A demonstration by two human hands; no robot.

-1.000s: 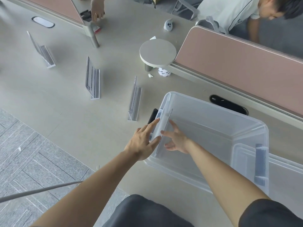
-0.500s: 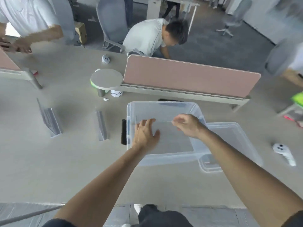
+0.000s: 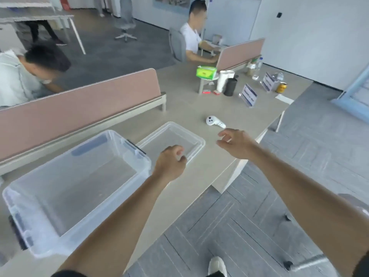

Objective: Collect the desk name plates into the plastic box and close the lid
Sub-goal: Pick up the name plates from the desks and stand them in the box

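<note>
The clear plastic box (image 3: 24, 212) stands open on the desk at the lower left; I cannot make out the clear name plate laid inside. Its lid (image 3: 196, 140) lies flat on the desk just right of the box. My left hand (image 3: 169, 162) hovers over the lid's near edge with fingers loosely curled and nothing in it. My right hand (image 3: 235, 144) is stretched out to the right of the lid, fingers spread, empty. Two name plates stand far off at the right end of the desk: one (image 3: 248, 95) nearer, one (image 3: 267, 81) behind it.
A white controller (image 3: 213, 121) lies just beyond my right hand. A black cup (image 3: 230, 86), white cups, a green tissue pack (image 3: 206, 72), bottles and a yellow can (image 3: 281, 87) crowd the desk's far end. Pink dividers (image 3: 79, 106) back the desk. Two people sit beyond.
My view has swung right, away from the plates on the left. Both hands left the name plate in the box and moved right, over the lid and beyond it.
</note>
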